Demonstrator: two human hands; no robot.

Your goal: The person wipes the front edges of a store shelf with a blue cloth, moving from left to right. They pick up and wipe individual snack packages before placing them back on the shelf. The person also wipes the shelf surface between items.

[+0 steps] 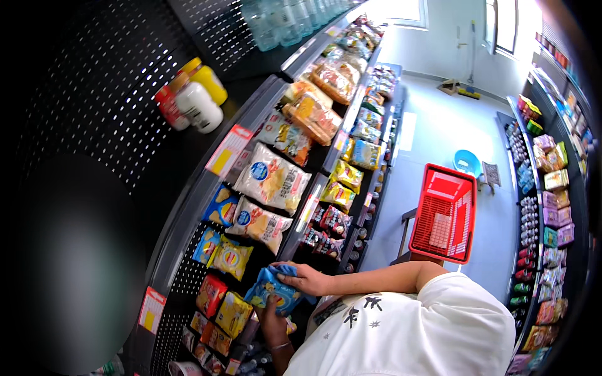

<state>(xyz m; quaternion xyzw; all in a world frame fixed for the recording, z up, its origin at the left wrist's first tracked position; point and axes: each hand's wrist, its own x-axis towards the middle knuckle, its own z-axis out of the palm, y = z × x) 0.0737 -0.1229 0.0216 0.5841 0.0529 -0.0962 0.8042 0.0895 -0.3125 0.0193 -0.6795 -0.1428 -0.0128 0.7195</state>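
A blue snack bag (274, 296) is between my two hands in front of the shelf. My left hand (273, 318), with a band at the wrist, grips its lower edge. Closed over its upper right side is my right hand (306, 279). Bunched blue material lies under the right fingers; whether it is the bag's corner or a separate cloth I cannot tell. Beside the bag on the shelf are a yellow chip bag (230, 256), another yellow bag (233, 314) and a red bag (211, 294). Larger white snack bags (273, 178) lie farther along.
A red shopping basket (469, 216) stands behind my right arm, near a blue basin (467, 163) on the floor. Bottles and jars (198, 103) occupy the upper shelf. Across the aisle runs another stocked shelf (552, 219). Price tags (229, 150) stick out from the shelf edge.
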